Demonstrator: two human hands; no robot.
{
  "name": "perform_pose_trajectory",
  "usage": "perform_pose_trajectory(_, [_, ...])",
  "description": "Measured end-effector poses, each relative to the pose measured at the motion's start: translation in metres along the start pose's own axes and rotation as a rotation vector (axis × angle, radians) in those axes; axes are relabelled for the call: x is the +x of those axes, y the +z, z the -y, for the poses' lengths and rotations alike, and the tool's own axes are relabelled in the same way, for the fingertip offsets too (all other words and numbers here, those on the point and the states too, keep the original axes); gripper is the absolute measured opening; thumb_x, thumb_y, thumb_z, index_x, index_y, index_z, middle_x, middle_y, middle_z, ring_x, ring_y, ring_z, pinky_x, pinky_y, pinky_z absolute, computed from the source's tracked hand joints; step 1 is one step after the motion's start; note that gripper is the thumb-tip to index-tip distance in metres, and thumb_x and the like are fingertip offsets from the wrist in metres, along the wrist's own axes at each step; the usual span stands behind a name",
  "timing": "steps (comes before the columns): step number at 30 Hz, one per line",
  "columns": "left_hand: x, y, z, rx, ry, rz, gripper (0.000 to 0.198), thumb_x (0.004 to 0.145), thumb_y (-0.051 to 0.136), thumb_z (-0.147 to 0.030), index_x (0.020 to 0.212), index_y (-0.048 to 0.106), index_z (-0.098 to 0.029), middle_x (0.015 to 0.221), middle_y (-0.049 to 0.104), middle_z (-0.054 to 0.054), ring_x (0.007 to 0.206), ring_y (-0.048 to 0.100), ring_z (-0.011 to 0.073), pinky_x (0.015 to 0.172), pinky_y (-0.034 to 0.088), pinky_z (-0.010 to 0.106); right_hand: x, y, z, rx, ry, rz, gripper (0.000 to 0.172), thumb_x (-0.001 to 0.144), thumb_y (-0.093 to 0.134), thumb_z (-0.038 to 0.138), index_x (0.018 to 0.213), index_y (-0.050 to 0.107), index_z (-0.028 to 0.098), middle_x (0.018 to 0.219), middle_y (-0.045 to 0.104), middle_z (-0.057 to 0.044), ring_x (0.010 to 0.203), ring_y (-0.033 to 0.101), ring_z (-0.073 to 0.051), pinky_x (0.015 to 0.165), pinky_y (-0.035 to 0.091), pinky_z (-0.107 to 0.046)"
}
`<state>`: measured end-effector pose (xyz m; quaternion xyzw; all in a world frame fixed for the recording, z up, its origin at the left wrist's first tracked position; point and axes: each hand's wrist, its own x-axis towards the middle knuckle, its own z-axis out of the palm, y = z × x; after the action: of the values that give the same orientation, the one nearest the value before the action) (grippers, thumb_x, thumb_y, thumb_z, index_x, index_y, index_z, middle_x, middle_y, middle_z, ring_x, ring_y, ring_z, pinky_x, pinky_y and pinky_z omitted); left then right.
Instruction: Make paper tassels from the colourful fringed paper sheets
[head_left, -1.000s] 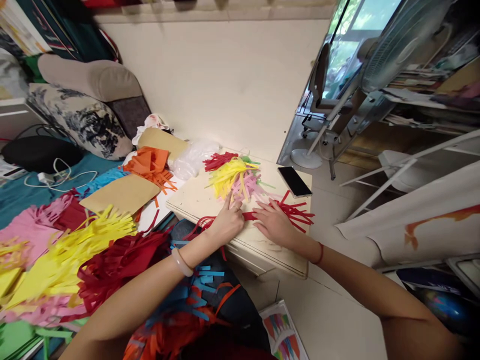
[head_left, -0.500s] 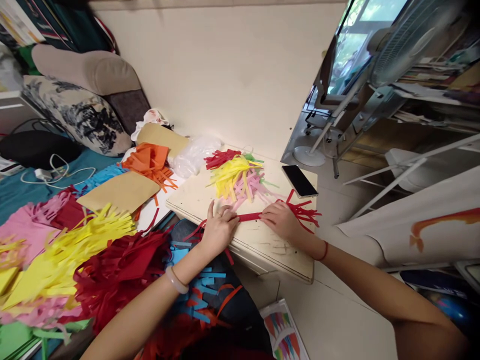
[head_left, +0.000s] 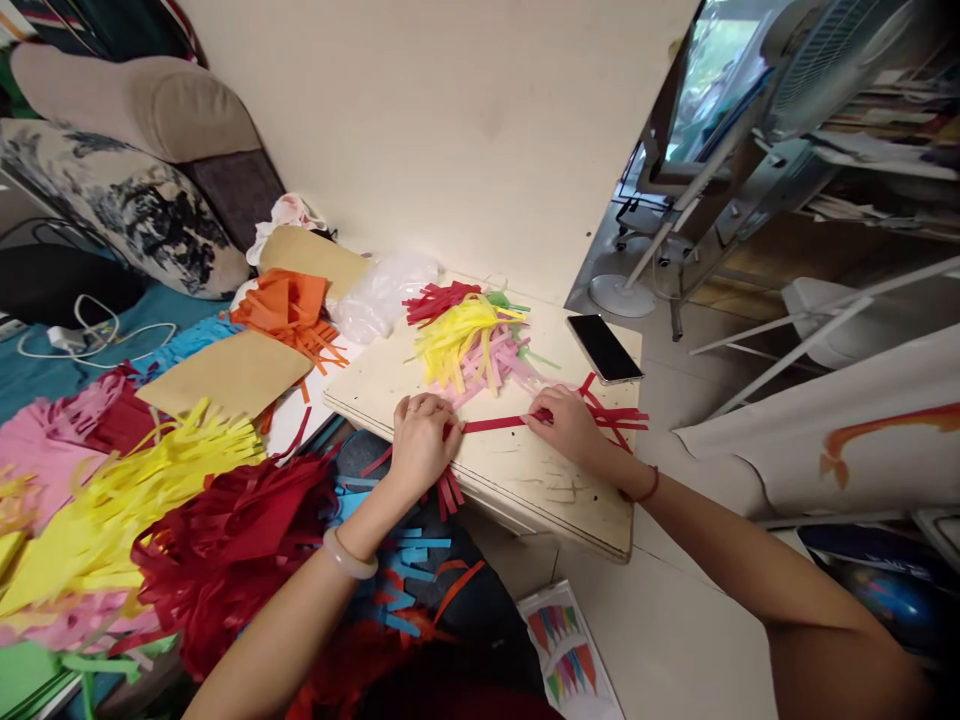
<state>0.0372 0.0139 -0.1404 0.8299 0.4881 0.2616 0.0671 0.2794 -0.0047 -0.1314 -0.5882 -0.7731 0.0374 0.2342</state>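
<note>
A narrow red paper strip (head_left: 495, 424) with fringed ends stretches between my two hands, low over a small wooden tabletop (head_left: 517, 465). My left hand (head_left: 426, 432) is closed on its left part, and red fringe hangs below that hand at the table's edge. At the other end my right hand (head_left: 562, 422) pinches the strip, with red fringe (head_left: 621, 418) spreading out to the right behind it. Just beyond my hands lie a yellow fringed tassel (head_left: 454, 340), a pink one (head_left: 495, 365) and a red one (head_left: 439, 303).
A black phone (head_left: 604, 348) lies at the table's right side. Fringed paper in yellow (head_left: 150, 500), dark red (head_left: 240, 550) and orange (head_left: 289, 305) covers the seat at left, beside a brown envelope (head_left: 236, 378). A printed package (head_left: 568, 650) is on the floor; a fan (head_left: 825, 70) stands at right.
My hands have moved slightly apart, and the red strip between them is longer and narrower. The view has shifted a little.
</note>
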Motion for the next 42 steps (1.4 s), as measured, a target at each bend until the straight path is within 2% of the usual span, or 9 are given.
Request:
perform_pose_trajectory(4, [0.004, 0.000, -0.005, 0.163, 0.008, 0.043, 0.020, 0.086, 0.055, -0.027, 0.076, 0.068, -0.015, 0.092, 0.066, 0.011, 0.099, 0.056, 0.0289, 0.100, 0.036, 0.053, 0.000, -0.002, 0.004, -0.073, -0.002, 0.027, 0.013, 0.080, 0.061, 0.018, 0.067, 0.058, 0.016, 0.073, 0.063, -0.004, 0.080, 0.056, -0.020, 0.076, 0.040, -0.033])
perform_pose_trajectory(7, [0.004, 0.001, -0.006, 0.204, 0.067, 0.017, 0.015, 0.087, 0.054, -0.022, 0.088, 0.069, -0.017, 0.095, 0.065, 0.011, 0.105, 0.054, 0.0303, 0.103, 0.032, 0.057, -0.002, -0.001, 0.014, -0.153, -0.046, 0.017, 0.007, 0.084, 0.058, 0.016, 0.084, 0.065, 0.016, 0.093, 0.067, -0.009, 0.096, 0.057, -0.025, 0.087, 0.038, -0.040])
perform_pose_trajectory(10, [0.001, 0.002, -0.003, 0.163, 0.282, -0.009, 0.020, 0.089, 0.053, -0.017, 0.097, 0.069, -0.024, 0.108, 0.065, 0.008, 0.118, 0.048, 0.0306, 0.108, 0.023, 0.062, -0.004, 0.002, 0.023, -0.293, -0.314, 0.049, 0.031, 0.089, 0.050, 0.012, 0.115, 0.061, 0.025, 0.132, 0.056, -0.008, 0.127, 0.043, -0.029, 0.104, 0.026, -0.050])
perform_pose_trajectory(12, [-0.001, 0.000, -0.002, 0.166, 0.393, 0.003, 0.022, 0.089, 0.051, -0.015, 0.096, 0.070, -0.024, 0.110, 0.066, 0.007, 0.122, 0.046, 0.0311, 0.109, 0.020, 0.064, -0.007, 0.003, 0.022, -0.369, -0.473, 0.085, 0.040, 0.090, 0.049, 0.011, 0.123, 0.057, 0.031, 0.144, 0.046, -0.004, 0.136, 0.033, -0.029, 0.109, 0.020, -0.054])
perform_pose_trajectory(18, [0.008, -0.009, -0.008, 0.179, 0.488, 0.095, 0.021, 0.087, 0.051, -0.012, 0.085, 0.071, -0.019, 0.090, 0.069, 0.007, 0.120, 0.050, 0.0322, 0.111, 0.020, 0.066, -0.021, -0.011, -0.009, -0.415, -0.447, 0.113, 0.049, 0.082, 0.051, 0.003, 0.124, 0.059, 0.026, 0.143, 0.048, -0.006, 0.138, 0.032, -0.033, 0.107, 0.026, -0.058])
perform_pose_trajectory(24, [0.032, -0.006, -0.023, 0.326, 0.630, 0.181, 0.019, 0.080, 0.056, -0.007, 0.071, 0.071, -0.014, 0.070, 0.066, 0.010, 0.112, 0.054, 0.0328, 0.111, 0.020, 0.066, -0.002, -0.013, 0.011, -0.334, -0.427, 0.033, 0.020, 0.087, 0.057, 0.023, 0.104, 0.068, 0.020, 0.129, 0.059, -0.009, 0.126, 0.045, -0.029, 0.105, 0.028, -0.052])
perform_pose_trajectory(27, [0.032, -0.001, -0.022, 0.317, 0.597, 0.130, 0.017, 0.082, 0.056, -0.009, 0.076, 0.071, -0.014, 0.073, 0.067, 0.011, 0.109, 0.055, 0.0305, 0.109, 0.025, 0.064, 0.011, 0.001, 0.026, -0.301, -0.477, 0.019, 0.015, 0.089, 0.054, 0.020, 0.095, 0.068, 0.016, 0.101, 0.068, -0.009, 0.100, 0.056, -0.022, 0.093, 0.037, -0.042])
perform_pose_trajectory(30, [0.025, 0.006, -0.018, 0.258, 0.521, 0.058, 0.016, 0.085, 0.056, -0.014, 0.082, 0.071, -0.016, 0.078, 0.067, 0.009, 0.105, 0.056, 0.0279, 0.107, 0.029, 0.062, 0.013, 0.012, 0.028, -0.278, -0.500, 0.007, 0.023, 0.092, 0.047, 0.015, 0.079, 0.066, 0.015, 0.085, 0.067, -0.007, 0.085, 0.055, -0.019, 0.085, 0.038, -0.036])
perform_pose_trajectory(42, [-0.006, 0.009, 0.001, -0.127, 0.174, -0.051, 0.013, 0.085, 0.061, -0.025, 0.079, 0.073, -0.025, 0.093, 0.073, 0.002, 0.104, 0.055, 0.0240, 0.105, 0.029, 0.053, -0.007, 0.002, -0.011, 0.004, -0.300, -0.016, 0.018, 0.089, 0.058, 0.027, 0.077, 0.069, 0.020, 0.085, 0.072, -0.002, 0.086, 0.061, -0.016, 0.083, 0.037, -0.033])
